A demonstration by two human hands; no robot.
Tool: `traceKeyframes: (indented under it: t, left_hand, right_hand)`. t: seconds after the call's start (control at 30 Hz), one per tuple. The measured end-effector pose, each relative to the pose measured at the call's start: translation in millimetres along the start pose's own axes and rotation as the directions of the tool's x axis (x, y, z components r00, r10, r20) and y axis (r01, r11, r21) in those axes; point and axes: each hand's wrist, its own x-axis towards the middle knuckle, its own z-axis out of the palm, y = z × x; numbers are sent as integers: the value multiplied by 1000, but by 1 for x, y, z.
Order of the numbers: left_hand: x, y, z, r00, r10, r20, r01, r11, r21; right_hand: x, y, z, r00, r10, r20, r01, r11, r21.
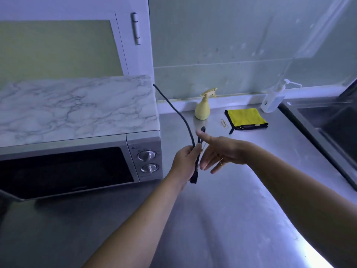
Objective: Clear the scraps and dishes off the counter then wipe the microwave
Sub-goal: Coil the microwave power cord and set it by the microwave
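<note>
Microwave (77, 144), silver-fronted with a dark glass door, 2 metal knobs (147, 156) and a marble-patterned top, stands at the left of the brushed steel tabletop (231, 209), just left of the person's hands. Its black power cord (181, 117), a thick rubbery line, comes out from behind the rear right corner and curves forward and down into the left hand (185, 161), whose fingers are curled round a doubled-over length of it; the folded bundle stands roughly upright, its loop showing above the hand and its end hanging below. The right hand (222, 153) hovers just beside the bundle, palm turned toward it, fingers (205, 161) straight and slightly spread, gripping nothing; a thin tan band seems to cross 1 finger, though it is too fine to be sure.

Wiping has apparently not begun. The folded yellow microfibre cloth (245, 117), soft, black-edged and lying with its long side left to right, rests beyond and to the right of both hands, well apart from them; the right hand is the nearer. A pale yellow, pear-shaped spray bottle (202, 111) stands upright just left of it near the back wall, and a loose rubber band (224, 123) lies between the 2. Farther right, a clear pump bottle (274, 101) stands by the edge of a dark steel sink (328, 120). No scraps or dishes show.
</note>
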Motion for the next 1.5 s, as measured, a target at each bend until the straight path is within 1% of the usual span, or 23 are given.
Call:
traceKeyframes:
  t: [0.07, 0.1, 0.17, 0.23, 0.33, 0.43, 0.5, 0.57, 0.6, 0.63, 0.67, 0.73, 0.77, 0.8, 0.9, 0.93, 1.03, 1.13, 1.17, 1.27, 1.33, 1.4, 1.5]
  left_hand:
    - [0, -1, 5, 996, 58, -72, -49, 992, 115]
    - [1, -2, 7, 990, 85, -109, -67, 985, 159]
    - [4, -3, 10, 978, 132, -158, -94, 969, 228]
    - [5, -10, 13, 969, 162, -187, -96, 943, 318]
    - [2, -21, 19, 966, 152, -210, -24, 859, 511]
    - [-7, -27, 21, 968, 87, -235, 55, 842, 537]
    - [-11, -33, 16, 972, 59, -226, 99, 772, 628]
    - [-17, -35, 11, 970, 44, -239, 157, 639, 753]
    - [-21, -36, 10, 959, 70, -274, 183, 586, 790]
    - [-26, -36, 8, 937, 133, -324, 190, 585, 788]
    - [-33, -36, 9, 897, 226, -379, 167, 621, 766]
    - [-46, -40, 9, 773, 428, -468, 48, 697, 716]
    - [-51, -42, 11, 735, 476, -482, 5, 708, 706]
    - [-54, -44, 12, 747, 469, -471, -17, 722, 692]
    - [-52, -40, 23, 898, 244, -365, -4, 835, 550]
    - [-51, -36, 26, 916, 204, -344, -3, 863, 506]
    - [-55, -32, 36, 922, 160, -354, -3, 914, 405]
    - [-71, -37, 36, 955, 73, -287, 5, 965, 263]
    - [-77, -40, 35, 963, 62, -263, 4, 970, 244]
    - [-90, -41, 27, 963, 59, -264, -14, 986, 169]
    - [-91, -32, 19, 942, 90, -324, -60, 993, 101]
    - [-87, -19, 8, 925, 125, -358, -103, 992, 79]
    - [-80, -4, -2, 918, 158, -364, -112, 983, 142]
  right_hand:
    - [9, 0, 8, 999, -28, -38, 26, 999, -38]
    - [13, 3, 12, 998, -49, -46, 49, 999, -3]
    - [23, 12, 20, 996, -85, -41, 90, 983, 159]
    - [33, 23, 26, 993, -119, -20, 118, 929, 350]
    - [49, 41, 35, 977, -199, 78, 131, 846, 517]
    - [63, 55, 49, 961, -233, 149, 87, 766, 637]
    - [68, 61, 59, 964, -222, 149, 54, 707, 705]
    - [70, 61, 68, 964, -208, 168, 20, 682, 731]
    - [69, 59, 71, 964, -197, 179, 3, 681, 732]
    - [69, 56, 73, 964, -187, 188, -9, 688, 726]
    - [69, 54, 73, 964, -184, 192, -10, 695, 719]
    - [70, 50, 71, 965, -183, 190, -11, 690, 724]
    - [71, 50, 69, 963, -184, 198, -20, 681, 732]
    - [71, 50, 68, 958, -193, 214, -30, 673, 739]
    - [71, 52, 71, 941, -229, 248, -37, 659, 751]
    - [71, 53, 72, 937, -240, 253, -38, 652, 758]
    - [71, 54, 70, 948, -234, 217, -26, 620, 784]
    - [76, 56, 61, 987, -132, 93, -11, 517, 856]
    - [77, 57, 59, 991, -106, 77, -13, 505, 863]
    - [78, 67, 53, 975, -141, 170, -42, 635, 771]
    - [78, 72, 48, 966, -171, 196, -34, 665, 746]
    - [77, 73, 39, 973, -172, 157, 6, 692, 722]
    - [73, 72, 26, 979, -191, 79, 111, 808, 579]
